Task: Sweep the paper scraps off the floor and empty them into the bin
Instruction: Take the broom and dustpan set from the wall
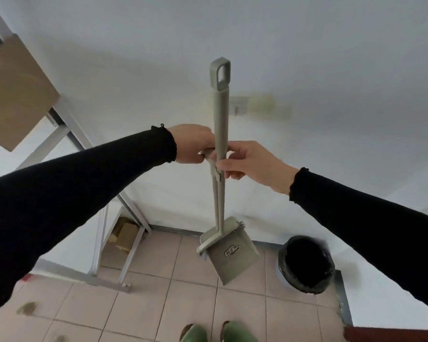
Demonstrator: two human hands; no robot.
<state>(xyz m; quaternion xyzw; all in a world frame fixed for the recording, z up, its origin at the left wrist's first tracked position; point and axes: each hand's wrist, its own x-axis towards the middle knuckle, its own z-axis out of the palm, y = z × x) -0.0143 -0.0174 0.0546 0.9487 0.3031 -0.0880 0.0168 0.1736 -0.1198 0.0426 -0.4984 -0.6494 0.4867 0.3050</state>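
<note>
With the left hand [192,144] closed round the dustpan handle [208,156] and the right hand [252,162] pinching the broom handle [220,114], she should unclip them gently above the tiled floor [158,292] by the wall.

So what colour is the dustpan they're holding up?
The dustpan is a muted grey-green, matching its long handle; the head view shows it clearly.

The left hand [192,144] covers the top of the shorter handle [211,166] — how its fingers close behind the long pole [220,134] cannot be seen. Broom bristles [204,254] barely peek past the dustpan [229,253]. The dustpan's label is too small to read. The bin [307,264] is blurred along its rim, its contents lost in black. Green shoes [216,333] are cut off by the bottom edge — the floor scraps [27,308] are smeared.
</note>
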